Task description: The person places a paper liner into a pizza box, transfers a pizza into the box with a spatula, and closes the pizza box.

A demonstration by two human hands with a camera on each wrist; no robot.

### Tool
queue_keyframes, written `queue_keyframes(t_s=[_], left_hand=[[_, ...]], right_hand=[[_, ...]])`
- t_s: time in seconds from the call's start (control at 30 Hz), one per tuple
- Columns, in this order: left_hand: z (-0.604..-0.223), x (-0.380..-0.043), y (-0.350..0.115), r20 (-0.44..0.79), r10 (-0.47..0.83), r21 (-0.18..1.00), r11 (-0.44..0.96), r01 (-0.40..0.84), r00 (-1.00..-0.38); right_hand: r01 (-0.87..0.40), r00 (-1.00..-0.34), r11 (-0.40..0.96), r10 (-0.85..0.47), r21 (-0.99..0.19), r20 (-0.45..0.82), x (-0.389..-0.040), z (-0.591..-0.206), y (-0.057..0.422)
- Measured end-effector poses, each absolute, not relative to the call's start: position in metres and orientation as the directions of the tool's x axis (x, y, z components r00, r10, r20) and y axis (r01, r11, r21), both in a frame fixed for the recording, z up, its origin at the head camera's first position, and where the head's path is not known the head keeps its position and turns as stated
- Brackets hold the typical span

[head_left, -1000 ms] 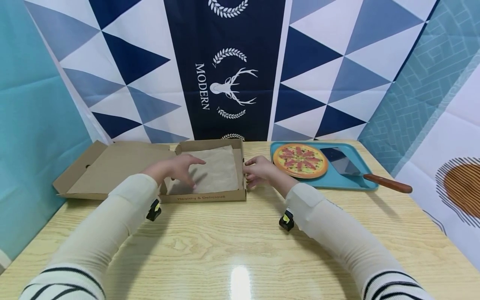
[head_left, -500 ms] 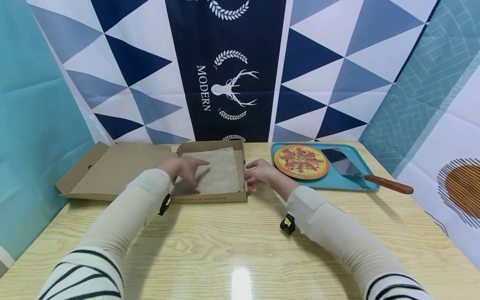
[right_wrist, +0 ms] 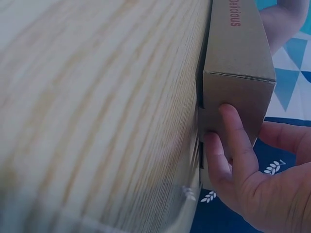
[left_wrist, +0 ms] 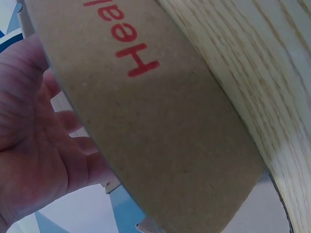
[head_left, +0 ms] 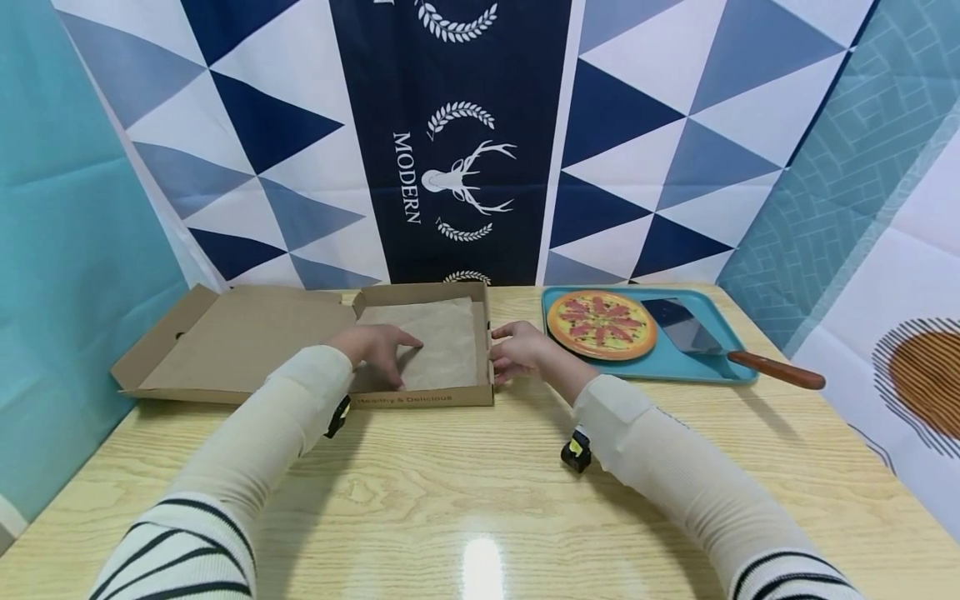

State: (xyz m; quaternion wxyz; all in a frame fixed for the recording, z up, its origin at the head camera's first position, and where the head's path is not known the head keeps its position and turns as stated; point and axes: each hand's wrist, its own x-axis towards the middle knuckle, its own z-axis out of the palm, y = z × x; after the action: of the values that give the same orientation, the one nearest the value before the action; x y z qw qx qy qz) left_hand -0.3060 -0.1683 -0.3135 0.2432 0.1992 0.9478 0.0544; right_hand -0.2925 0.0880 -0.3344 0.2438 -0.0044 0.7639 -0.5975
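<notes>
An open cardboard pizza box (head_left: 420, 400) lies at the far side of the table, lined with a sheet of brown paper (head_left: 447, 329). My left hand (head_left: 378, 346) reaches down into its left part, fingertips right at the paper. The left wrist view shows the box's lettered front wall (left_wrist: 121, 111) partly hiding those fingers, which are spread loosely. My right hand (head_left: 521, 348) touches the box's right end; in the right wrist view, two extended fingers (right_wrist: 238, 131) lie against the outer side wall (right_wrist: 245, 97), another digit close to the rim.
The box lid (head_left: 240, 337) lies folded back to the left. On the right, a blue tray (head_left: 630, 367) holds a pizza (head_left: 600, 325) and a metal turner (head_left: 686, 325), whose wooden handle (head_left: 780, 368) juts past the tray's edge. A patterned cloth (head_left: 450, 250) hangs behind the wooden table (head_left: 420, 492).
My left hand has moved right and then lower, down to the paper inside the box. My right hand has stayed at the box's right end.
</notes>
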Motion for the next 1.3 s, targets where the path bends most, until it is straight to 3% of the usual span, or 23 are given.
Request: queue_keyframes(t_s=[1.3], left_hand=[[-0.316,-0.314,-0.155,-0.477,0.356,0.255,0.931,0.260,-0.804]], right_hand=[[0.242,-0.889,0.299,-0.312,-0.923,-0.334,-0.289,-0.336,0.089]])
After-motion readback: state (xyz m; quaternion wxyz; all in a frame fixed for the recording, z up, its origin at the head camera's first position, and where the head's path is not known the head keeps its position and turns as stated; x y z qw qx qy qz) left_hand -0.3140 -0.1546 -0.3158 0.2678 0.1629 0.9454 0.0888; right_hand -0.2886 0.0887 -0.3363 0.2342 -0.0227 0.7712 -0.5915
